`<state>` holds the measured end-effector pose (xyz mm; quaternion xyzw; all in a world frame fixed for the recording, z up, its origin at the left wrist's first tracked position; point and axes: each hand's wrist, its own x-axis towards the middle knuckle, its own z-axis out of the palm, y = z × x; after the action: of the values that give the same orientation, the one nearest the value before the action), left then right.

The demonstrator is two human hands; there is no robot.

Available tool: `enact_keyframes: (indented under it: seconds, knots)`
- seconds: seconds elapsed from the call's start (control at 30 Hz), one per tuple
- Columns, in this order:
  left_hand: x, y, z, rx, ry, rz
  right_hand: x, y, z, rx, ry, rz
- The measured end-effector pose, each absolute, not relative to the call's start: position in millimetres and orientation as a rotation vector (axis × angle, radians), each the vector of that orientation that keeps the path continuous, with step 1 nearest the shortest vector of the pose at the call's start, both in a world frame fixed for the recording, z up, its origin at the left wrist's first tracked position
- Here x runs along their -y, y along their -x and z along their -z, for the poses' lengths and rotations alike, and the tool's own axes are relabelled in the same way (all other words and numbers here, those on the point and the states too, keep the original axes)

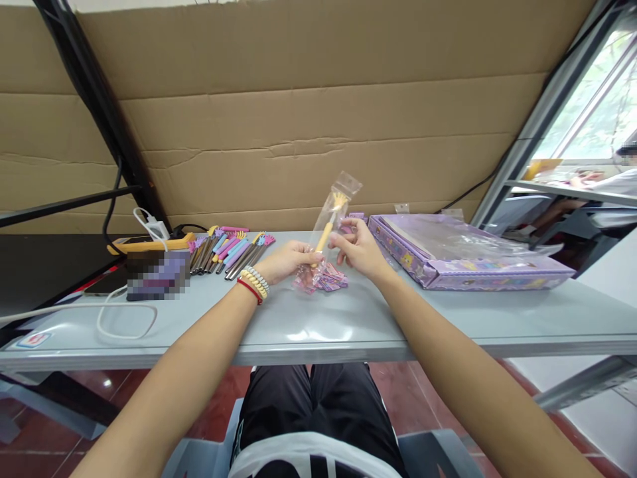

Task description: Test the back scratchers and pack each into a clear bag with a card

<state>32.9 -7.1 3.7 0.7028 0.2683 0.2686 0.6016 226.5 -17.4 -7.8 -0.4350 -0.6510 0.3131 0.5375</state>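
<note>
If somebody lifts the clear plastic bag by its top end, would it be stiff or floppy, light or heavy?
The clear plastic bag is probably floppy, since its film looks thin and wrinkled. The long yellow item seemingly inside it may keep the middle straight. Together they seem light, as both look slim.

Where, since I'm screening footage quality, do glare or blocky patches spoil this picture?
Head view: glare streaks the near tabletop, and highlights catch the clear bag; head view: window washed out; head view: pixelation left of the coloured sticks and far right.
</note>
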Motion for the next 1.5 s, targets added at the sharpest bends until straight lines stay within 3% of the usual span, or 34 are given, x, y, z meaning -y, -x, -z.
enact_keyframes:
  seconds: [0.37, 0.63, 1.1, 1.5]
  knots:
    - [9.6, -33.9, -2.7, -0.583, -1.687, -0.525, 12.9, -229.5, -2.5, 1.095, 0.830, -0.997]
    - [8.3, -33.6, -1.1, -0.531, -1.706, -0.593, 20.9, -231.7, -4.1, 1.285, 0.833, -1.317]
    - [4.8, -29.7, -9.6, -0.686, -1.464, -0.984, 13.8, -243.9, -5.9, 1.152, 0.885, -1.239]
    - [8.2, -26.7, -7.2, -0.519, -1.859, -0.804, 11.7, -250.7, -6.6, 1.030, 0.952, -1.304]
